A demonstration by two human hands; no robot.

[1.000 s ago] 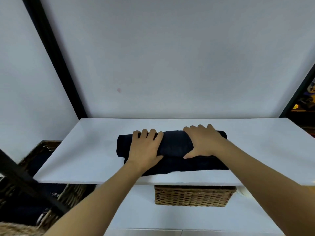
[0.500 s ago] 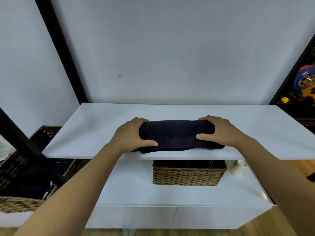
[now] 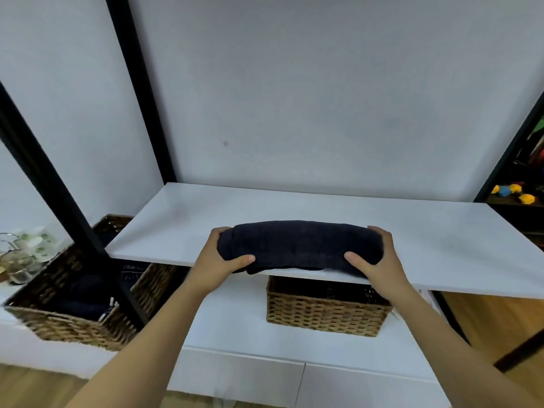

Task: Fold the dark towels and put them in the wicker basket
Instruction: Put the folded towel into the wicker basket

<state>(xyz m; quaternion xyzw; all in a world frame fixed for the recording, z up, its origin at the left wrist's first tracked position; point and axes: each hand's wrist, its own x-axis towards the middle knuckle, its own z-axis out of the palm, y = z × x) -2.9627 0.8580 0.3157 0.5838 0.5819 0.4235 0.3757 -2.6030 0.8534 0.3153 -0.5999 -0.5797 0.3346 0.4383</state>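
A dark towel [image 3: 300, 245], rolled into a thick bundle, lies at the front edge of the white shelf [image 3: 441, 245], its front slightly past the edge. My left hand [image 3: 217, 260] grips its left end, thumb on the front. My right hand [image 3: 379, 260] grips its right end the same way. A light wicker basket [image 3: 323, 316] stands on the lower white surface directly below the towel; its inside looks dark.
A larger dark wicker basket [image 3: 73, 322] with dark cloth inside sits at lower left, behind a black slanted frame bar [image 3: 59, 201]. Glassware [image 3: 17, 260] stands at the far left. Colourful small objects [image 3: 512, 192] lie on a dark shelf at right. White drawers [image 3: 265, 378] are below.
Both hands went from pressing flat on top of the towel to gripping its two ends, and the rolled towel has come toward the shelf's front edge. The view has pulled back.
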